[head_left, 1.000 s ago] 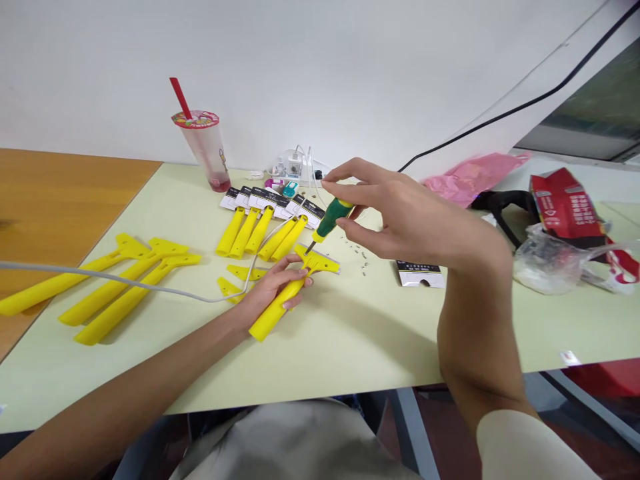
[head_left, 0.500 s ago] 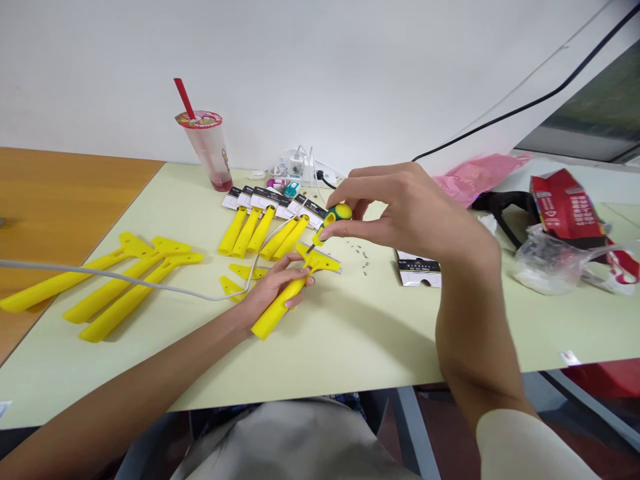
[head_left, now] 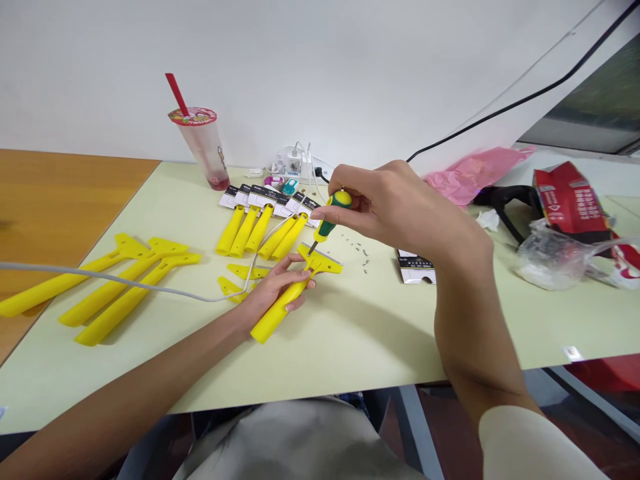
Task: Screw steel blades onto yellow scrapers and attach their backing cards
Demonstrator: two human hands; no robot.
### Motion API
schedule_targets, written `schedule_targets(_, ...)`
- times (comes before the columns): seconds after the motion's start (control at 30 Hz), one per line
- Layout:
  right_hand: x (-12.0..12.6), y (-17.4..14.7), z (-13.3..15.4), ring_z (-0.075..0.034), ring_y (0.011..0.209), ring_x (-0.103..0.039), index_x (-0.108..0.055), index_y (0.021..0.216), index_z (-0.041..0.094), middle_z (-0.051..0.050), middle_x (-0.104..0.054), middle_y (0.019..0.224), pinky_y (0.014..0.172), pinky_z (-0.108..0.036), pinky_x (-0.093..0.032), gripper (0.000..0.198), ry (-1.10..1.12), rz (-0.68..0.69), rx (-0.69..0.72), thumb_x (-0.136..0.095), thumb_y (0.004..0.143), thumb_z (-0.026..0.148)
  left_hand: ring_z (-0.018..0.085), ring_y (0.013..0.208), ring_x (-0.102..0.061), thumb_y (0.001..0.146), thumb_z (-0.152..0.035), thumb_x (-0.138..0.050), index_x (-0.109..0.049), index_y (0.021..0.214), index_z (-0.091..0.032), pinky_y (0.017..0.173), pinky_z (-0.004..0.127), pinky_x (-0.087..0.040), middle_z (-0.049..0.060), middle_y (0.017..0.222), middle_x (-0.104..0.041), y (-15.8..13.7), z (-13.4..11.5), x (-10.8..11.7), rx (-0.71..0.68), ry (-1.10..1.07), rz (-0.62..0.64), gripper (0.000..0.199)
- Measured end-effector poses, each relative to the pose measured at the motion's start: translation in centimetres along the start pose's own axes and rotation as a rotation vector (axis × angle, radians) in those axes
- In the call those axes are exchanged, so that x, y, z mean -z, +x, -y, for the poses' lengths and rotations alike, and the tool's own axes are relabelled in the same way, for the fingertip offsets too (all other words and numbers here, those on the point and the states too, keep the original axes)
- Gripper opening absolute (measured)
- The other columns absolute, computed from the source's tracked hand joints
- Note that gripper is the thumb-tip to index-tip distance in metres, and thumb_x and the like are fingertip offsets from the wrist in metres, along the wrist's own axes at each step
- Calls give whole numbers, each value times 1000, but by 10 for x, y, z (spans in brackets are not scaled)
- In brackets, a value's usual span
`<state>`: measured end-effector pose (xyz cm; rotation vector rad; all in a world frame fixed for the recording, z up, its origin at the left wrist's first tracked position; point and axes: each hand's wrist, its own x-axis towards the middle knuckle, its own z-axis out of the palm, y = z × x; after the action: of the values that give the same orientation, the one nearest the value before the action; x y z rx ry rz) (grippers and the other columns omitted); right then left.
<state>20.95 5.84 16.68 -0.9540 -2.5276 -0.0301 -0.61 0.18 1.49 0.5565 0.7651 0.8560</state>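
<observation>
My left hand point(head_left: 283, 287) is closed around a yellow scraper point(head_left: 277, 315) near its head, with the handle slanting down toward me. A thin metal blade edge shows along the head's far right side. My right hand point(head_left: 373, 200) grips a green and yellow screwdriver point(head_left: 326, 229) from above with thumb and fingers. The screwdriver's tip meets the scraper head. Just right of the head, several small screws point(head_left: 364, 252) lie scattered on the table. Loose yellow head plates point(head_left: 247, 271) rest left of the scraper, partly hidden by my left hand.
Several yellow scrapers with black-and-white cards point(head_left: 233, 232) lie behind my hands. More yellow scraper bodies point(head_left: 125, 287) are at left, under a grey cable point(head_left: 150, 288). A drink cup point(head_left: 203, 150) stands by the wall near a power strip point(head_left: 295, 163). Plastic bags point(head_left: 553, 260) lie at right.
My right hand has turned the screwdriver more upright, its tip staying on the scraper head. The left hand and scraper have barely moved; the view has shifted slightly.
</observation>
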Motion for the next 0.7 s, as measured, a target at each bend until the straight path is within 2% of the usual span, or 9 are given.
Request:
schedule_targets(0.13,0,1,0,-15,57,-51,-76,108,27,4,-57,63,72,-33,-39,30,9,32,9,-59,113,52,5,44,-52,84,-20,-88,-50,117,-24,36,17,-36,-3,92,-71,0,-2,1,6,10,-7,50)
schedule_targets(0.3,-1,1,1,-17,65,-63,-78,107,25,2,-63,66,79,-34,-43,33,46,28,13,-63,111,54,3,41,-47,84,-20,-87,-49,117,-24,35,17,-33,-3,91,-71,0,-2,1,7,4,-8,51)
schedule_targets(0.5,10,-6,-2,-20,75,-67,-76,124,25,-2,-75,82,74,-32,-44,27,69,175,-26,-67,107,43,4,40,-46,83,-19,-86,-49,118,-24,34,17,-32,-2,92,-71,0,-2,-1,20,-1,-35,51)
schedule_targets(0.6,18,-9,-6,-19,65,-61,-78,122,25,-2,-75,80,67,-33,-42,25,58,220,-70,-67,107,41,4,42,-48,83,-19,-86,-50,118,-24,35,17,-33,-1,93,-72,1,-1,0,17,-11,-40,50)
schedule_targets(0.7,24,-10,-9,-18,64,-60,-82,109,23,-3,-74,83,67,-35,-43,27,38,246,-68,-71,105,48,6,49,-55,82,-18,-87,-51,119,-23,36,16,-34,0,93,-71,3,0,1,-10,-23,-45,52)
